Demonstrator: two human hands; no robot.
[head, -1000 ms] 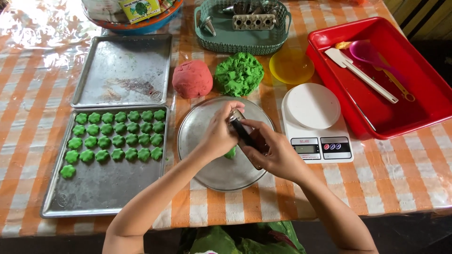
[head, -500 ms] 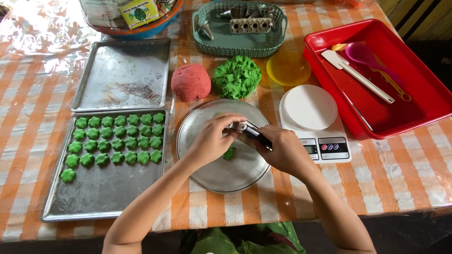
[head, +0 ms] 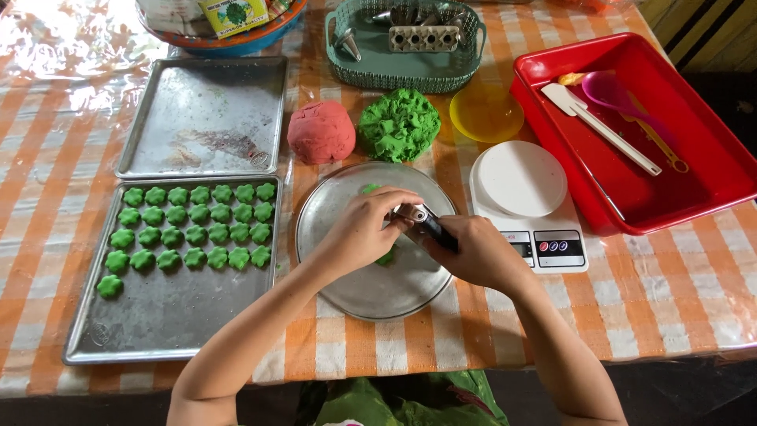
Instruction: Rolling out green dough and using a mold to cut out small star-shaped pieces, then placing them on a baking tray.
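Observation:
My right hand grips a small dark metal press tool over the round metal plate. My left hand closes its fingertips on the tool's front end. A bit of green dough shows under the hands, and another scrap lies at the plate's far rim. Behind the plate sit a red dough ball and a rough green dough lump. Left of the plate, a baking tray holds several rows of green flower-shaped pieces.
An unfilled baking tray lies at the back left. A white kitchen scale stands right of the plate, a yellow lid behind it. A red bin holds a spatula and spoon. A teal basket of metal nozzles is at the back.
Both hands have stayed over the plate, working the tool. The left fingers have shifted onto its tip and the tool has tilted slightly.

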